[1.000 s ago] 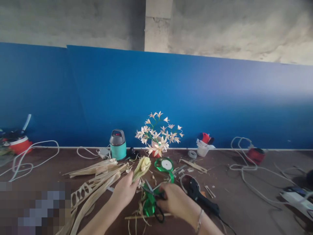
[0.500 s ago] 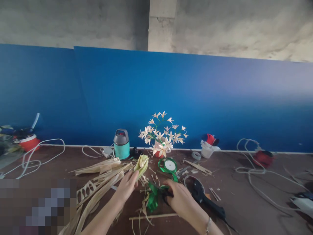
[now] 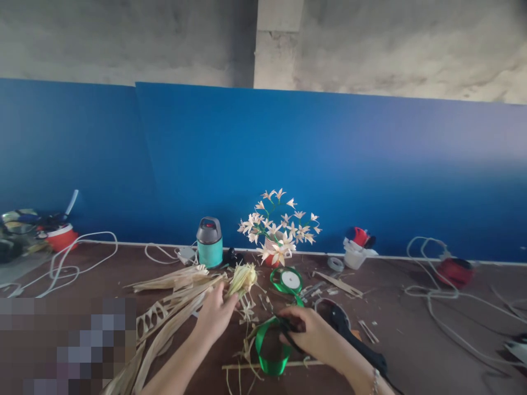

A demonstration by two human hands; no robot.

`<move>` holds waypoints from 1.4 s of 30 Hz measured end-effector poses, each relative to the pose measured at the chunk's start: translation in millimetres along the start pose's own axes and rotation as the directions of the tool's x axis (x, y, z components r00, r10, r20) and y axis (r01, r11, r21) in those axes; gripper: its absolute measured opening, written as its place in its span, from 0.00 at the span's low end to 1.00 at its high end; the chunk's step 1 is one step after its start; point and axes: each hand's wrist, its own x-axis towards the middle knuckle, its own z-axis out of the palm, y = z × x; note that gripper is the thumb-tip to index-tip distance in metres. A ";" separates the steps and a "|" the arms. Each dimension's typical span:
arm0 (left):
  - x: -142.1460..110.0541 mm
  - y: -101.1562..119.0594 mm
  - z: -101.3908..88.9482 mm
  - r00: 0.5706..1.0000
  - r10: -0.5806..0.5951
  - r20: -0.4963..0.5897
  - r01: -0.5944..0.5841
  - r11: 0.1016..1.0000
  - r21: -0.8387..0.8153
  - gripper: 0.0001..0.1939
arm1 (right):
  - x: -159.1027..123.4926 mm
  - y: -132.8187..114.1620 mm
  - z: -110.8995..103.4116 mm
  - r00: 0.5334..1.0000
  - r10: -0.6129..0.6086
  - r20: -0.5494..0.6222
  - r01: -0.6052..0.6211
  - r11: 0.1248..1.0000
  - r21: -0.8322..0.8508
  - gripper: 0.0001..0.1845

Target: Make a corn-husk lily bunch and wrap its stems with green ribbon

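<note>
My left hand [image 3: 216, 310] has its thumb and fingers closed round the lower end of a pale yellow-green corn husk flower [image 3: 242, 278], its frayed head pointing away from me. My right hand [image 3: 308, 332] grips black-handled scissors [image 3: 291, 336], the blades largely hidden by the fingers. Just left of the scissors, a loop of green ribbon [image 3: 272, 356] hangs or lies over the table. The ribbon spool [image 3: 290, 280] with a white centre lies farther back. Dry husk strips [image 3: 164, 329] spread left of my left hand.
Behind my hands stands a pot of pale husk flowers [image 3: 284, 230]. A turquoise-and-grey canister [image 3: 209, 244], a tape roll [image 3: 335, 264] and a white tub [image 3: 356, 255] line the blue panel [image 3: 247, 148]. A black glue gun [image 3: 358, 345] lies beside my right forearm. Cables run at both sides.
The husk flower has turned in my left hand, showing its frayed pale head. The green ribbon has opened into a wider loop beside the scissors. The view has shifted slightly.
</note>
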 end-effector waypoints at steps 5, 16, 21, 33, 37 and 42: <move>1.6 4.1 -7.9 0.999 0.037 -0.014 -0.033 0.975 0.219 0.22 | 6.4 10.7 17.5 0.992 -0.051 -0.112 0.054 0.998 0.030 0.18; 54.0 -18.7 -84.3 0.982 0.168 -0.086 -0.100 0.850 0.518 0.20 | 4.3 18.6 27.2 0.967 -0.112 -0.227 0.084 0.988 -0.129 0.20; 65.4 -44.7 -90.0 0.968 0.200 -0.149 -0.092 0.843 0.530 0.18 | 4.2 18.2 29.5 0.961 -0.116 -0.250 0.069 0.979 -0.192 0.23; 69.1 -56.2 -79.1 0.975 0.214 -0.051 -0.147 0.807 0.572 0.23 | -2.9 5.7 31.9 0.970 0.008 -0.241 -0.087 0.943 -0.321 0.16; 59.1 -41.0 -70.2 0.961 0.275 -0.037 -0.210 0.809 0.549 0.13 | 0.3 8.8 36.1 0.976 0.099 -0.194 -0.149 0.954 -0.261 0.17; 50.6 -27.1 -53.4 0.934 0.358 0.007 -0.311 0.802 0.510 0.11 | -7.6 0.5 14.4 0.962 0.041 -0.270 -0.076 0.990 -0.122 0.12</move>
